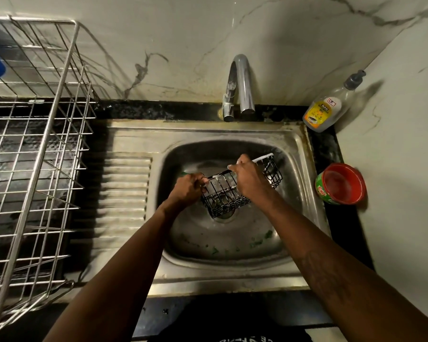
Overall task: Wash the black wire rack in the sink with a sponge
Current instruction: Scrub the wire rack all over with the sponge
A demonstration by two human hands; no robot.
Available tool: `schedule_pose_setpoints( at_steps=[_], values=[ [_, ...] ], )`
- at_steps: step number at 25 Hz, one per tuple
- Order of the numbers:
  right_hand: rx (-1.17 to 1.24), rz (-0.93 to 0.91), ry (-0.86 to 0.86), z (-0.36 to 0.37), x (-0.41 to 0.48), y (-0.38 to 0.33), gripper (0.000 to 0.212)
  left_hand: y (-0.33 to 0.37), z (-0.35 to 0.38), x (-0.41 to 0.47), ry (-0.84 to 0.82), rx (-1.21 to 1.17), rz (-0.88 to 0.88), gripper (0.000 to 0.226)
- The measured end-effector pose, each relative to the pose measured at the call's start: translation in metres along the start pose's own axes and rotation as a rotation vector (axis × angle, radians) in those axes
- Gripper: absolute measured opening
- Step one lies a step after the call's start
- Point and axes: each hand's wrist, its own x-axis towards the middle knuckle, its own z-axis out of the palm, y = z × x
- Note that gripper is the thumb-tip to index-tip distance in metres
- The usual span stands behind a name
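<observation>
Mid-scrub: right hand clamps the black wire rack by its rim; left hand, fingers curled, presses a green sponge against its end. Next, probably turn the rack.

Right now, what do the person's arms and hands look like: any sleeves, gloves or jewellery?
Both forearms are bare to the frame's edge: no sleeves, gloves, watch or bracelet. The left hand and right hand show no rings that I can make out. White foam flecks the right fingertips.

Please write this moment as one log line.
step: scrubbing | right hand: holds black wire rack over sink | left hand: grips sponge at its end
</observation>
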Motion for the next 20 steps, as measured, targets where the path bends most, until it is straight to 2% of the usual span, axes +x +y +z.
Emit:
schedule_pose_setpoints(
  at_steps=[2, 3, 6, 9, 12, 14, 17, 20],
  values=[
    [0.001, 0.005, 0.057, 0.003, 0.001, 0.003, 0.028, -0.001, 0.001, 0.000, 0.007, 0.008, 0.006, 0.018],
    [0.035, 0.014, 0.098, 0.005, 0.001, 0.006, 0.023, 0.000, 0.002, 0.000, 0.007, 0.016, 0.010, 0.017],
    [0.072, 0.082, 0.214, 0.013, -0.004, 0.008, 0.021, 0.001, 0.002, -0.001, 0.011, 0.016, 0.014, 0.017],
    [0.126, 0.107, 0.260, 0.032, -0.007, -0.004, 0.013, -0.001, 0.000, 0.002, 0.001, -0.012, -0.010, 0.017],
    [0.186, 0.031, 0.198, 0.040, -0.016, -0.022, 0.025, -0.004, -0.001, 0.003, -0.004, -0.031, -0.027, 0.019],
    [0.136, -0.024, 0.196, 0.039, -0.020, -0.037, 0.029, -0.002, 0.001, 0.002, 0.006, -0.025, -0.021, 0.015],
    [0.105, -0.023, 0.217, 0.038, -0.015, -0.051, 0.046, -0.001, 0.003, 0.001, 0.006, -0.031, -0.014, 0.016],
    [0.114, 0.062, 0.246, 0.030, -0.004, -0.027, 0.038, -0.002, 0.002, 0.000, 0.005, -0.003, 0.012, 0.018]
  ],
)
